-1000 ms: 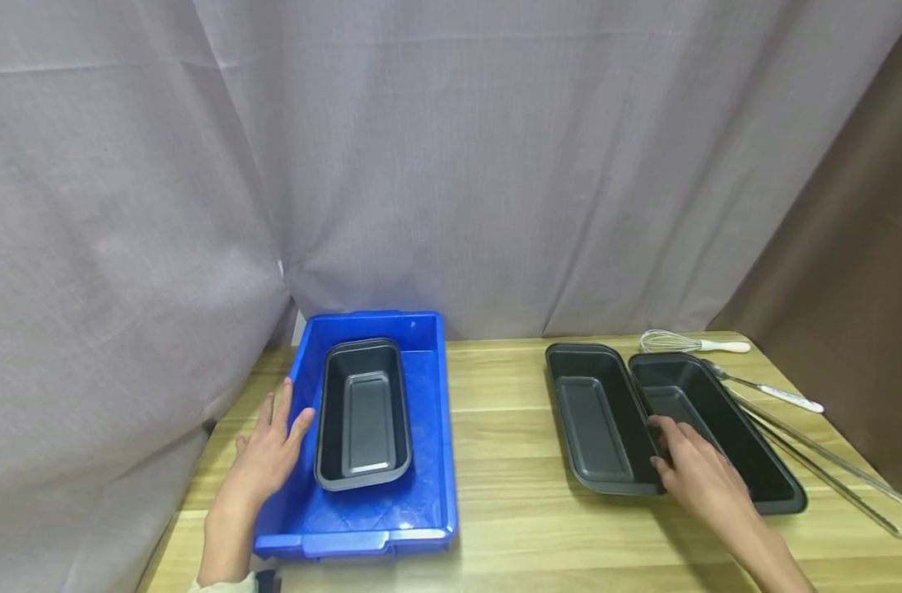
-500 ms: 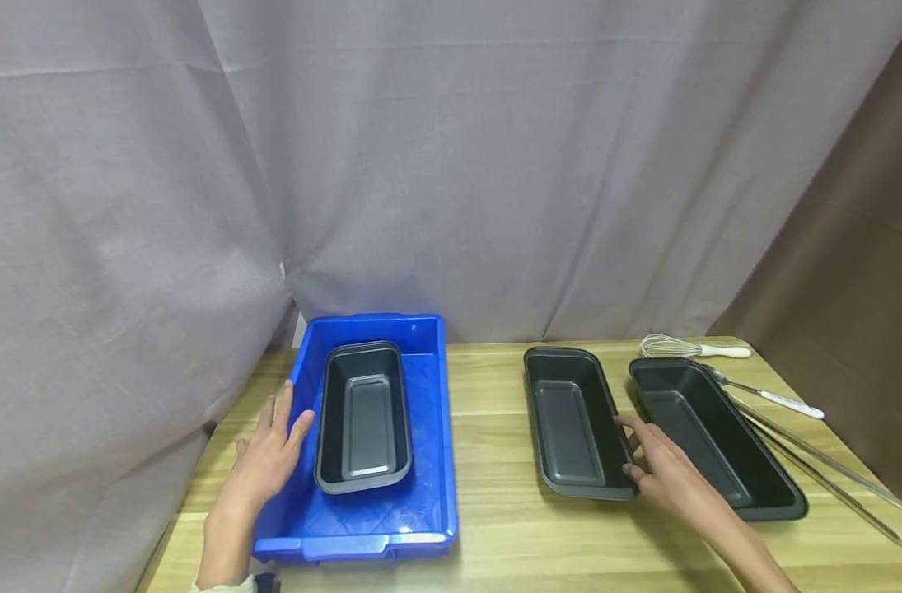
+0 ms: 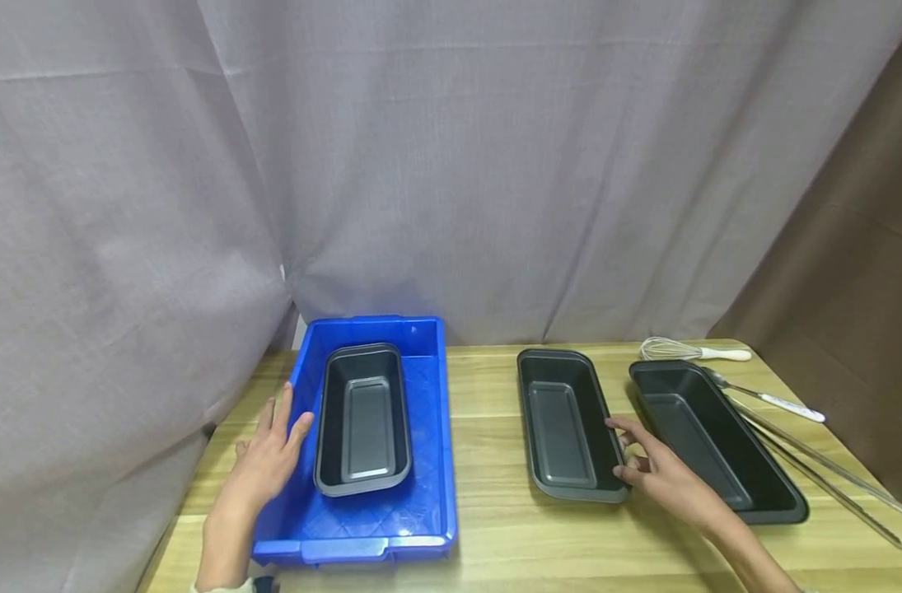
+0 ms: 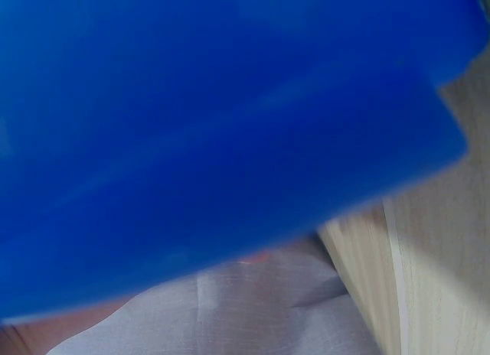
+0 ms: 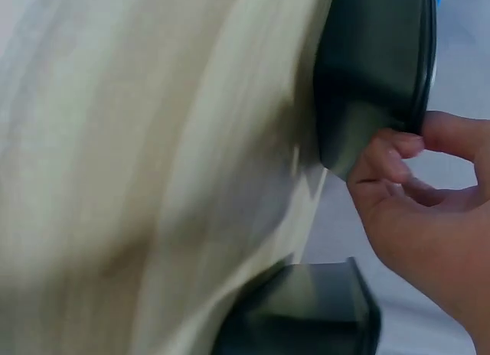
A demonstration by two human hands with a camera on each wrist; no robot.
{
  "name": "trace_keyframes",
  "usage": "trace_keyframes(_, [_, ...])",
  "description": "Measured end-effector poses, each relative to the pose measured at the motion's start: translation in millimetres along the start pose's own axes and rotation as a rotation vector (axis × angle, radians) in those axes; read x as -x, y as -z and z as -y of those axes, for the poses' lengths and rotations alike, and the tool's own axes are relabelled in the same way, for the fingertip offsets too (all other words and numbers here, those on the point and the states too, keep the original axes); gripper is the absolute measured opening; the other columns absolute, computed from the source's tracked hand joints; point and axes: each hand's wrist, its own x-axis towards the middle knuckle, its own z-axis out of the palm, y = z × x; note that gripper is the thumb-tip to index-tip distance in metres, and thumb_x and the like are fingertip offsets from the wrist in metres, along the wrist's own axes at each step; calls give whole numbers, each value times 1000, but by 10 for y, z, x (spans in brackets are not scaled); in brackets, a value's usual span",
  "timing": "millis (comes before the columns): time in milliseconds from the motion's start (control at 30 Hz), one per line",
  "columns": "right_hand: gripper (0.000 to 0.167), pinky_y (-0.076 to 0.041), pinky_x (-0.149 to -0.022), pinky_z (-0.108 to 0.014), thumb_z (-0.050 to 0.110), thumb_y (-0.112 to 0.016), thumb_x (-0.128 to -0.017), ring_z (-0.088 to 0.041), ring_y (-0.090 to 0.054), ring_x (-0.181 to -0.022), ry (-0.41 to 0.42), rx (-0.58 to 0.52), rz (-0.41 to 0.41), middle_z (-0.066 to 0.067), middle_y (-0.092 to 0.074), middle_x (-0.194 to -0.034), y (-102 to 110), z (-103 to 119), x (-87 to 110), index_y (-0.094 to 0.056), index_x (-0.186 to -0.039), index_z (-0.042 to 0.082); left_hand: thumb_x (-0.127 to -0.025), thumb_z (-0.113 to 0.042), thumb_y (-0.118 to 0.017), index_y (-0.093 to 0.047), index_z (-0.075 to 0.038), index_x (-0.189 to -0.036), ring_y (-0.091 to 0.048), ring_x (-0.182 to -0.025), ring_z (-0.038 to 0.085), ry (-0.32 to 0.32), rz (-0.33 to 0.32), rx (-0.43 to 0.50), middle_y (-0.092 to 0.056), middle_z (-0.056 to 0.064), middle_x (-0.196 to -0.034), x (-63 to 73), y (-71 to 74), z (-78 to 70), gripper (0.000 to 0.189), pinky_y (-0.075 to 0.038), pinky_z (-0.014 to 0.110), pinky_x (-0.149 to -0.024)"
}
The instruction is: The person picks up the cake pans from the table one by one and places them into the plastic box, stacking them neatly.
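Observation:
In the head view my right hand (image 3: 661,473) holds the right rim of a dark loaf pan (image 3: 562,432) on the table. The right wrist view shows curled fingers (image 5: 387,157) against the pan's outer wall, just under the rim. My left hand (image 3: 261,461) rests with spread, straight fingers against the left side of a blue plastic bin (image 3: 448,428). Inside the bin lies another dark loaf pan (image 3: 365,424). The bin's wall (image 4: 230,156) fills most of the left wrist view and hides nearly all of that hand.
A third loaf pan (image 3: 717,445) lies right of the held one. Behind and beside it are a whisk (image 3: 691,351), a utensil with a pale handle (image 3: 792,406) and long metal utensils (image 3: 829,473). Grey curtain (image 3: 451,165) hangs behind the wooden table (image 3: 488,461).
The loaf pan at my right hand has moved left, away from the third pan, and the hand has moved with it. My left hand and the bin stay in place.

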Motion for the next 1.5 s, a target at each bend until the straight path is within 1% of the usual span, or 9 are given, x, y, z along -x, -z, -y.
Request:
trace_keyframes(167, [71, -54, -64, -27, -4, -58, -106, -10, -63, -83, -97, -126, 88, -38, -33, -145, -13, -69, 20, -21, -167, -1, -120, -53, -23, 7, -8, -176, -9, -162, 62, 4, 0, 4, 4, 40, -177, 8, 3, 5, 77, 0, 90, -120])
trace_keyframes(400, [77, -68, -78, -40, 22, -31, -123, -36, -83, -96, -174, -622, 343, -46, 42, -160, -104, -201, 108, 26, -171, 38, -120, -54, -22, 8, -9, -176, -7, -164, 61, 12, 6, 16, 5, 39, -177, 7, -3, 9, 78, -2, 90, -120])
trace_keyframes(567, [76, -59, -108, -52, 22, -26, -124, -38, -72, -130, -145, -974, 378, -40, 44, -162, -235, -298, 147, 24, -165, 59, -120, -53, -23, 8, -9, -176, -7, -164, 61, 14, 4, 18, 4, 39, -177, 5, -2, 5, 77, -2, 90, -120])
trace_keyframes(733, [81, -52, -116, -60, 7, -25, -121, -26, -62, -141, -81, -1184, 366, -24, 52, -161, -331, -359, 154, 10, -167, 64, -119, -56, -22, 9, -10, -176, -6, -163, 62, 18, 8, 10, 5, 39, -177, 6, -2, 18, 79, -2, 90, -120])
trace_keyframes(900, [91, -51, -116, -59, -5, -33, -116, -22, -62, -138, -99, -1156, 293, -32, 46, -162, -365, -355, 163, -3, -169, 63, -119, -57, -22, 9, -10, -176, -7, -162, 63, 19, 4, 1, 5, 40, -177, 3, -7, 27, 80, -2, 90, -120])
trace_keyframes(1100, [94, -57, -113, -50, -6, -35, -115, -27, -68, -132, -109, -1073, 261, -18, 54, -164, -364, -283, 165, 11, -173, 51, -120, -54, -24, 7, -10, -176, -10, -160, 65, 18, -6, -1, 3, 40, -177, 0, -8, 21, 78, -3, 90, -120])
trace_keyframes(1233, [90, -54, -113, -58, -2, -42, -114, -33, -55, -146, -105, -867, 190, -12, 53, -168, -390, -149, 148, 9, -177, 37, -120, -54, -25, 7, -10, -176, -10, -160, 66, 21, -6, -2, 3, 40, -177, -2, -3, 25, 78, -3, 90, -120])
trace_keyframes(1300, [88, -48, -113, -71, 0, -47, -113, -38, -24, -161, -108, -763, 146, -13, 45, -173, -416, -78, 139, 3, -178, 31, -120, -55, -24, 8, -10, -176, -9, -161, 65, 22, -4, 1, 4, 39, -177, -2, -2, 18, 79, -3, 90, -120])
trace_keyframes(1500, [81, -48, -111, -67, 5, -53, -112, -20, -56, -119, -134, -666, 110, -31, -13, -166, -445, 94, 106, -10, -177, 30, -119, -56, -22, 8, -10, -176, -5, -164, 60, 11, 3, 18, 4, 39, -177, -1, 4, 5, 79, -1, 89, -121])
